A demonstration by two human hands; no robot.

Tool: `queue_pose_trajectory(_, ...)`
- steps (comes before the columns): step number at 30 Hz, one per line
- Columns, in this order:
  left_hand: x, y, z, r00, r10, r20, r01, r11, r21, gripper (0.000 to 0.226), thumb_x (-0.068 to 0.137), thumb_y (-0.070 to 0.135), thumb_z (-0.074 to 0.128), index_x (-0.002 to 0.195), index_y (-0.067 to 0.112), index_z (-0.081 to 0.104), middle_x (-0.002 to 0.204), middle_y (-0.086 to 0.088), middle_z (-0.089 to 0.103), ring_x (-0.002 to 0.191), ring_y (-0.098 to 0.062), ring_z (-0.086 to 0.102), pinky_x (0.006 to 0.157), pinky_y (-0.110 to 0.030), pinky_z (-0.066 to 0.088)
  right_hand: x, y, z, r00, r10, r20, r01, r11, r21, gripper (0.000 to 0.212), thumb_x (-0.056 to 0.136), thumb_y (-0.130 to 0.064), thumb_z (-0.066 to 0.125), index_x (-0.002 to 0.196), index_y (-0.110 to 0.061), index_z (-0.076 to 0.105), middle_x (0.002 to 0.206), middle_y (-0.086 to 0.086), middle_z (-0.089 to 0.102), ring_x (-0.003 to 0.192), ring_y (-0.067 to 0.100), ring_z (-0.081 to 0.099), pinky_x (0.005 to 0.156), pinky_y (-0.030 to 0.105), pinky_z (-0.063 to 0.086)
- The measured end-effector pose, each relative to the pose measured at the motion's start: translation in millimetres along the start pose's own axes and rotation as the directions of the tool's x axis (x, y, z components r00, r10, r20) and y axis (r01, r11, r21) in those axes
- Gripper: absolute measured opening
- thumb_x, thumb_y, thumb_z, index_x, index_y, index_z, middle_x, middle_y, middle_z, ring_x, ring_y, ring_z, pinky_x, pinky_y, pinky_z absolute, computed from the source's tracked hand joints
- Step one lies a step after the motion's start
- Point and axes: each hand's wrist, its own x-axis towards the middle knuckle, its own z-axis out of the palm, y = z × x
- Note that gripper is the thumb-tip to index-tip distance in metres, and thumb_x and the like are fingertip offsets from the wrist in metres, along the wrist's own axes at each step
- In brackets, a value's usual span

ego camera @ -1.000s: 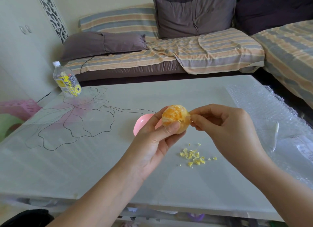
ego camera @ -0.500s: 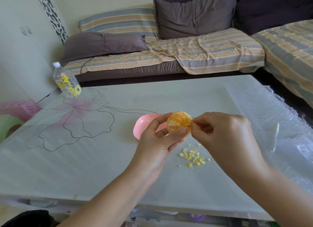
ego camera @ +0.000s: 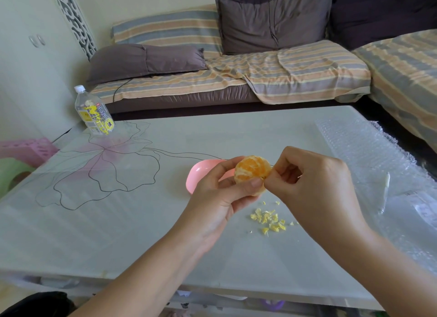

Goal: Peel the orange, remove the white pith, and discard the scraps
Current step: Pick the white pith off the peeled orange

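A peeled orange with its segments showing is held above the table by my left hand, thumb in front and fingers behind it. My right hand is at the fruit's right side, its thumb and forefinger pinching at the surface there; whatever it pinches is too small to make out. Below the hands a little heap of yellowish pith and peel scraps lies on the table. A pink bowl sits just behind my left hand, partly hidden by it.
The pale table has a flower drawing on its left half. A plastic bottle stands at the far left corner. Bubble wrap covers the right side. A striped sofa lies beyond.
Both hands and the orange have dropped a little toward the table. The orange has been turned slightly in my left hand, and my right fingers stay at its right side.
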Motion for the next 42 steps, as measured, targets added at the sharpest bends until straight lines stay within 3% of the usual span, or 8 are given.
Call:
queue_pose_trajectory(7,1.5,3.1,0.5,0.998,-0.008,0.057,0.013,0.995,-0.096,0.051,0.069,0.002,0.075,0.117,0.008,0.059,0.107,-0.013,0.071,0.096,-0.023,0.069,0.082,-0.030,0.057,6.8,9.1,-2.7,0.994,0.104,0.036,-0.107,0.990,0.096,0.016,0.069,-0.012,0.067,0.056,-0.017,0.058,0.056,-0.004,0.058,0.058,0.014,0.051,0.051,0.022,0.039)
queue_pose_trajectory(13,4.2,4.4,-3.9,0.985,-0.168,0.049,0.175,0.954,-0.242,0.011,0.078,0.013,0.072,0.088,0.010,0.077,0.105,-0.016,0.069,0.100,-0.031,0.064,0.079,-0.033,0.059,14.9,31.9,1.3,0.966,0.225,0.126,-0.234,0.970,0.064,0.020,0.074,-0.022,0.076,0.058,-0.018,0.064,0.054,-0.006,0.059,0.053,0.008,0.052,0.045,0.011,0.037)
queue_pose_trajectory(18,4.4,1.7,-9.3,0.967,-0.256,-0.017,0.234,0.908,-0.347,0.045,0.073,0.012,0.070,0.116,0.003,0.062,0.109,-0.021,0.067,0.095,-0.035,0.065,0.064,-0.030,0.060,17.5,42.8,13.8,0.980,0.125,0.158,-0.118,0.992,-0.052,0.029,0.071,-0.002,0.073,0.063,-0.020,0.052,0.069,-0.008,0.052,0.060,0.003,0.047,0.056,0.008,0.035)
queue_pose_trajectory(23,2.3,2.6,-14.6,0.965,-0.263,0.008,0.249,0.903,-0.350,0.043,0.071,0.016,0.067,0.111,0.003,0.063,0.098,-0.018,0.069,0.084,-0.036,0.070,0.067,-0.031,0.059,16.4,45.5,24.4,0.977,0.064,0.205,-0.066,0.998,0.006,0.030,0.076,0.003,0.067,0.065,-0.025,0.066,0.068,-0.013,0.061,0.079,-0.009,0.052,0.065,-0.001,0.035)
queue_pose_trajectory(31,5.1,3.6,-23.6,0.968,-0.249,0.047,0.250,0.917,-0.311,0.036,0.079,0.025,0.057,0.107,0.004,0.065,0.100,-0.020,0.069,0.081,-0.030,0.071,0.062,-0.026,0.059,19.6,51.3,35.1,0.953,0.103,0.285,-0.102,0.995,-0.018,0.022,0.093,-0.008,0.047,0.088,-0.023,0.064,0.070,-0.007,0.067,0.049,0.004,0.052,0.049,0.013,0.040)
queue_pose_trajectory(34,6.0,4.0,-25.5,0.967,-0.249,0.062,0.256,0.920,-0.296,0.035,0.083,0.026,0.052,0.107,0.003,0.063,0.085,-0.017,0.071,0.081,-0.028,0.071,0.060,-0.024,0.058,19.7,53.2,33.7,0.952,0.094,0.290,-0.079,0.995,-0.064,0.012,0.090,-0.017,0.056,0.083,-0.023,0.063,0.071,-0.008,0.066,0.063,0.007,0.057,0.054,0.014,0.039)
queue_pose_trajectory(38,8.3,3.5,-28.2,0.962,-0.269,0.052,0.272,0.918,-0.289,0.041,0.081,0.029,0.055,0.114,0.004,0.062,0.103,-0.022,0.068,0.078,-0.030,0.070,0.058,-0.024,0.057,21.3,50.6,27.2,0.964,0.009,0.267,-0.016,1.000,0.022,0.011,0.080,-0.019,0.072,0.086,-0.027,0.067,0.083,-0.016,0.060,0.080,-0.004,0.054,0.069,0.005,0.040)
queue_pose_trajectory(42,8.0,4.4,-30.8,0.969,-0.237,0.064,0.245,0.947,-0.207,0.042,0.071,0.021,0.081,0.107,0.006,0.066,0.092,-0.014,0.068,0.073,-0.027,0.069,0.055,-0.023,0.056,22.8,42.7,17.7,0.964,-0.061,0.260,0.008,0.979,0.202,0.020,0.080,-0.018,0.073,0.089,-0.033,0.065,0.089,-0.017,0.065,0.087,-0.001,0.059,0.078,0.010,0.046)
